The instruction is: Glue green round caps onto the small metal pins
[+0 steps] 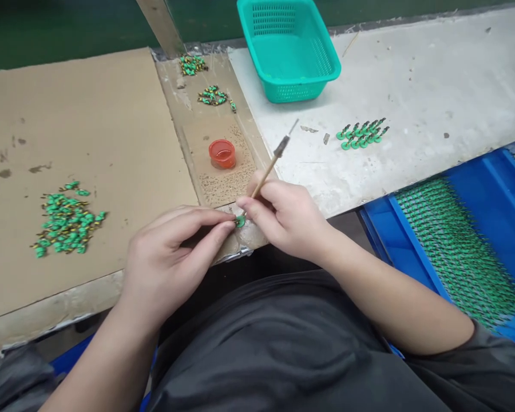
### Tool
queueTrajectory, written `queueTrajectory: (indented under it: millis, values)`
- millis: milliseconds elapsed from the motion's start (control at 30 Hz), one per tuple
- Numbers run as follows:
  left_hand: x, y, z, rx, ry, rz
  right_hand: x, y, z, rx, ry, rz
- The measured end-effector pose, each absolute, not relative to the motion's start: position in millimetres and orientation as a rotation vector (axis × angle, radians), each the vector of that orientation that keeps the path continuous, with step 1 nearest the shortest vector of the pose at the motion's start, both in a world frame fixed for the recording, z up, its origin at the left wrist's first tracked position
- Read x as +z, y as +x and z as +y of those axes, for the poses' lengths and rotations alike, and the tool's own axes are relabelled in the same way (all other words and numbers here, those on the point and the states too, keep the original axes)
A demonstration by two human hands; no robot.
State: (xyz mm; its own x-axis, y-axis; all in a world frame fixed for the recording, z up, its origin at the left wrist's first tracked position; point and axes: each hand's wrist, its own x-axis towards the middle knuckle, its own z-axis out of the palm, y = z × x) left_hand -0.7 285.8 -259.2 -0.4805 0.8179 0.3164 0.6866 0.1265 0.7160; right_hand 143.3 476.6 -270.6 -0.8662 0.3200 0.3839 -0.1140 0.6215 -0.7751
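Observation:
Between the thumb and forefinger of my left hand (171,246) is a small green figure (240,221), pinched at the bench's front edge. My right hand (285,217) grips a thin wooden-handled tool (264,180) that looks like a paintbrush. Its dark sleeve and thin metal-like tip point up and away; the end by the green figure is mostly hidden by my fingers. Just beyond my hands stands a small red cup (222,153) with liquid in it. To the left lies a loose pile of similar green figures (66,220) with dark and yellow parts.
Two smaller groups of figures (193,64) lie at the back. A turquoise basket (302,91) stands behind the cup. Several figures stand in rows (363,134) on the white bench. At lower right, a blue tray (420,252) holds many green pieces.

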Motion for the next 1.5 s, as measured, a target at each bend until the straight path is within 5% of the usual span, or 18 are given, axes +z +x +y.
queueTrajectory:
  millis: [700,1000,1267,1500]
  values:
    - [-268,1,284,1.253,1.660,2.302,-273,139,475,1.198,0.072,-2.446]
    - [-262,1,288,1.330,1.507,2.240,-269,151,473,1.378,-0.344,-2.153]
    - [-227,7,282,1.645,0.858,1.933,-275,193,475,1.392,-0.513,-2.041]
    - [-205,4,291,1.562,0.705,1.668,-282,186,476,1.359,-0.384,-2.090]
